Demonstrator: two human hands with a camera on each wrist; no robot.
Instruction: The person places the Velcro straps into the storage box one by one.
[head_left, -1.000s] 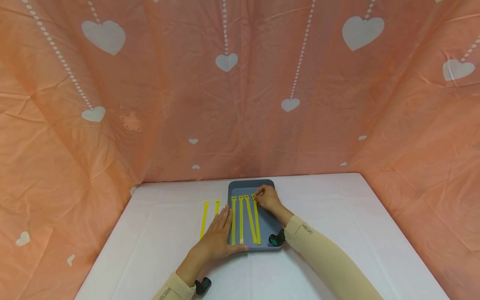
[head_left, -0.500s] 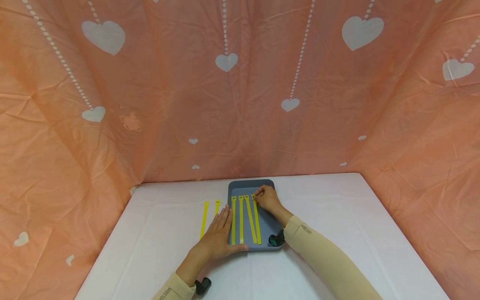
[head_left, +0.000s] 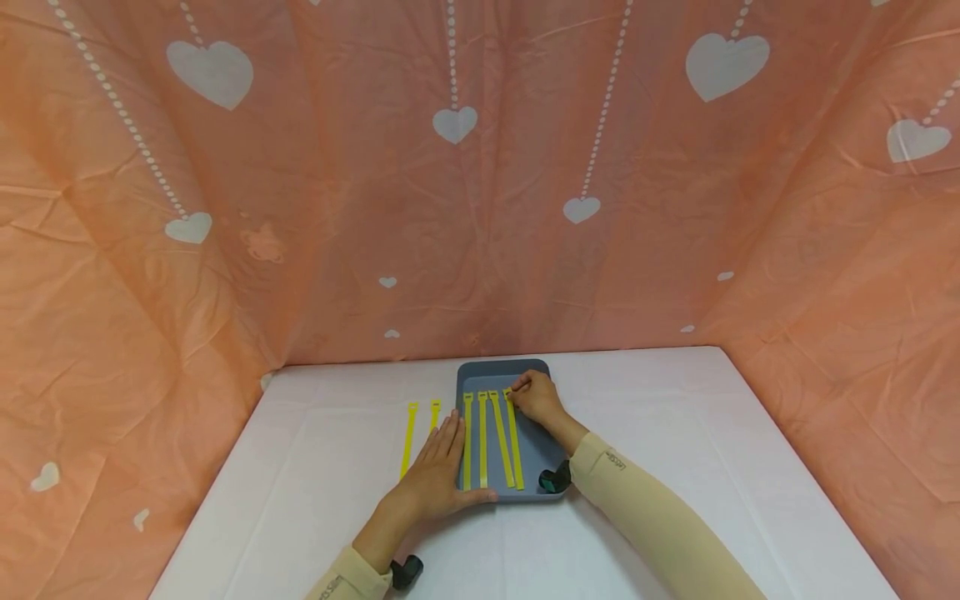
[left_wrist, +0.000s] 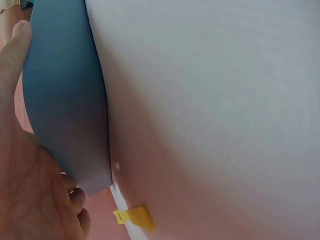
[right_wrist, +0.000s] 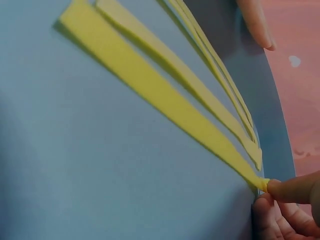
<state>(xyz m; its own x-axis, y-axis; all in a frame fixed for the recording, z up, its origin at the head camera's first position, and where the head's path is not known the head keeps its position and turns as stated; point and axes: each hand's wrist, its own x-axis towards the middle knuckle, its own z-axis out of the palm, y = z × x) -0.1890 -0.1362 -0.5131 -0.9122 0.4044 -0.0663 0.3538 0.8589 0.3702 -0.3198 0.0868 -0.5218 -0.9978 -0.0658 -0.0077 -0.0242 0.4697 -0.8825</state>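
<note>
A blue-grey tray (head_left: 502,367) holds several yellow cable straps with slotted heads, laid roughly lengthwise. My right hand (head_left: 536,396) pinches the rightmost yellow cable strap (head_left: 515,450) by its head near the tray's far end; its tail lies on the tray floor. In the right wrist view, thumb and fingers (right_wrist: 287,192) meet on that head. A slanted cable strap (head_left: 501,442) lies just left of it, then two straighter ones (head_left: 483,442). Along the tray's left side rests my left hand (head_left: 431,483), fingers straight, thumb (left_wrist: 20,42) on the near edge.
Two more yellow cable straps (head_left: 410,433) lie on the white-covered table (head_left: 315,467) left of the tray, one partly hidden by the left hand. Peach curtains with white hearts (head_left: 480,250) hang behind the table and at both sides.
</note>
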